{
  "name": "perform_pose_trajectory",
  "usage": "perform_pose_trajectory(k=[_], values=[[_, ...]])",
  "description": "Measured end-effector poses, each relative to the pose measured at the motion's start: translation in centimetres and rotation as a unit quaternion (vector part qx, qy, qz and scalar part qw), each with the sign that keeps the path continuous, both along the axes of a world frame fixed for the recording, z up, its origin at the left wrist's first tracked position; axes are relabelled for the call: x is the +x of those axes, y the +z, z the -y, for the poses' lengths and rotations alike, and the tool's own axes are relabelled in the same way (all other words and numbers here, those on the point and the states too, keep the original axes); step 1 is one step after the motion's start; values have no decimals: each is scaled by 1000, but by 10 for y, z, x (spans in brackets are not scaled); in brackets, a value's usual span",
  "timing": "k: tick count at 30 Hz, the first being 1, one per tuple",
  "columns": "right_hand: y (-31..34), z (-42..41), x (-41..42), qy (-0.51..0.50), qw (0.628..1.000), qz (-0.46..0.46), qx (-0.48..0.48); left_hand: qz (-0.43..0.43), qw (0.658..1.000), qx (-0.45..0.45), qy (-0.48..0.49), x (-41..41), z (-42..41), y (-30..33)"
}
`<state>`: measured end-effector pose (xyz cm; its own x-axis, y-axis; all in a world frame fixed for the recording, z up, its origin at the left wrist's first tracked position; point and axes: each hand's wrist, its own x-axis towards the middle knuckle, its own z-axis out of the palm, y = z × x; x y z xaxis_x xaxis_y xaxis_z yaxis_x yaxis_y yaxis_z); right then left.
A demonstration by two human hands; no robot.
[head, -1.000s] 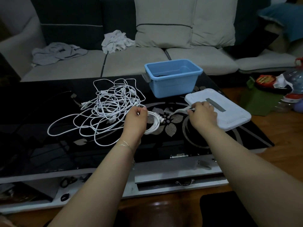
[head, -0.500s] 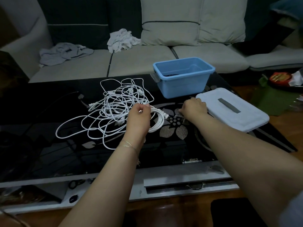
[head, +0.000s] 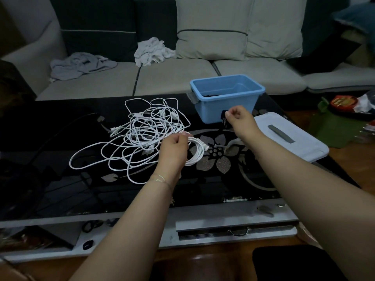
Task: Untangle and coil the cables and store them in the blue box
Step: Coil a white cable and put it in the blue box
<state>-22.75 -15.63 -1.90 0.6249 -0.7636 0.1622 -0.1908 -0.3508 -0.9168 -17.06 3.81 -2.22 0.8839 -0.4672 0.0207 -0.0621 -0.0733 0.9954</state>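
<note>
— Two hands were over the black glass table (head: 60,159); what did the cables look like?
— Thin white cables (head: 142,136) lay in a loose tangle left of centre; the left hand (head: 174,153) gripped a neat white coil (head: 195,153) at the tangle's right edge.
— And the right hand (head: 239,120)?
— It pinched a small dark strap-like thing (head: 223,120), too dim to identify, in front of the open blue plastic box (head: 227,96); the box's contents were dark and unclear; its pale lid (head: 290,136) lay beside it.
</note>
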Motion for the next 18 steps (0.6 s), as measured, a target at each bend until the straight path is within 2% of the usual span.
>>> perform_pose_trajectory(k=[3, 8, 13, 16, 18], values=[[-1, -6, -3, 35, 996, 44, 66, 3, 1000, 1, -7, -3, -2, 2], [6, -24, -14, 72, 987, 63, 129, 13, 1000, 18, -22, -3, -4, 1], [17, -57, -25, 150, 948, 125, 250, 25, 990, 79, -118, -12, -8, 3], [18, -73, -37, 201, 926, 119, 297, -12, 986, 60, -154, -19, -8, 5], [16, -80, -45, 225, 924, 103, 292, -66, 985, 33, -156, -21, -8, 8]])
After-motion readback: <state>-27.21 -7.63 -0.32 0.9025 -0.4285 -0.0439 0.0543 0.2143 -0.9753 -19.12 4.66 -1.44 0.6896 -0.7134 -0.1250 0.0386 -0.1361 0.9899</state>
